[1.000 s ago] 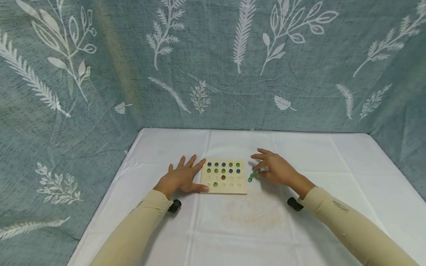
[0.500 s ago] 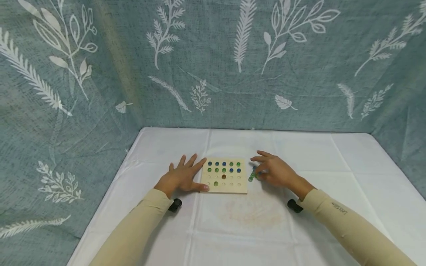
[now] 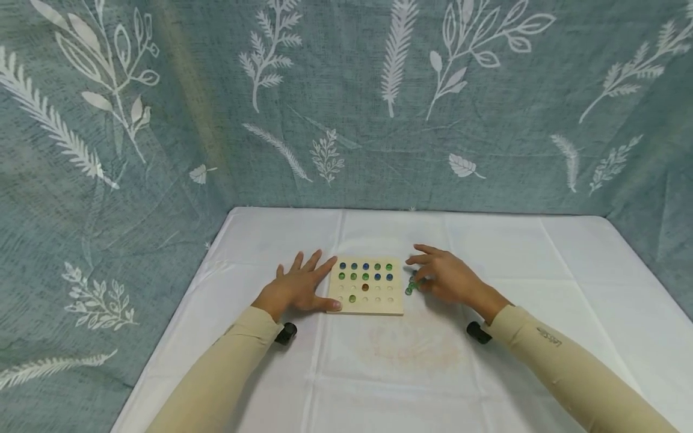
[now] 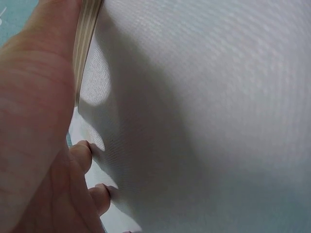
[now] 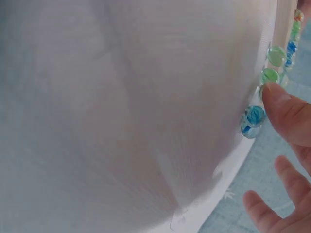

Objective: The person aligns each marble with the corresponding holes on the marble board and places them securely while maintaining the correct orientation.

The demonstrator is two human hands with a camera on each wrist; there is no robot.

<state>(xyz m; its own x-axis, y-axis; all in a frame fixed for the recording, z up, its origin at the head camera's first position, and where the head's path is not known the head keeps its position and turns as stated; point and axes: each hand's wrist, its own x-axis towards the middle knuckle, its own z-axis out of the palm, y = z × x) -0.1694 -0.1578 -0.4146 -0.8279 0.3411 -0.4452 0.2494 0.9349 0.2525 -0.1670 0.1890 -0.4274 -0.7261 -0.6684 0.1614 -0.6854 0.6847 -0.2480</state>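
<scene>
A square wooden board [image 3: 373, 305] with rows of round pits lies on the white cloth. Blue and green marbles [image 3: 365, 267] fill its two far rows, and a brown marble [image 3: 365, 287] and a green one sit nearer. My left hand [image 3: 302, 288] lies flat on the cloth, thumb against the board's left front corner [image 4: 86, 34]. My right hand [image 3: 441, 275] hovers over a few loose marbles [image 3: 410, 288] just right of the board. In the right wrist view one fingertip [image 5: 284, 109] touches a green marble [image 5: 268, 75], with blue marbles [image 5: 254, 115] beside it.
The white tablecloth [image 3: 411, 373] covers the table, with creases and a faint stain in front of the board. A grey-green leaf-print curtain [image 3: 346, 102] closes off the back and both sides. Black wrist cameras [image 3: 285, 332] sit under both sleeves.
My right hand has edged a little lower and closer to the loose marbles. The left hand and the board have stayed where they were.
</scene>
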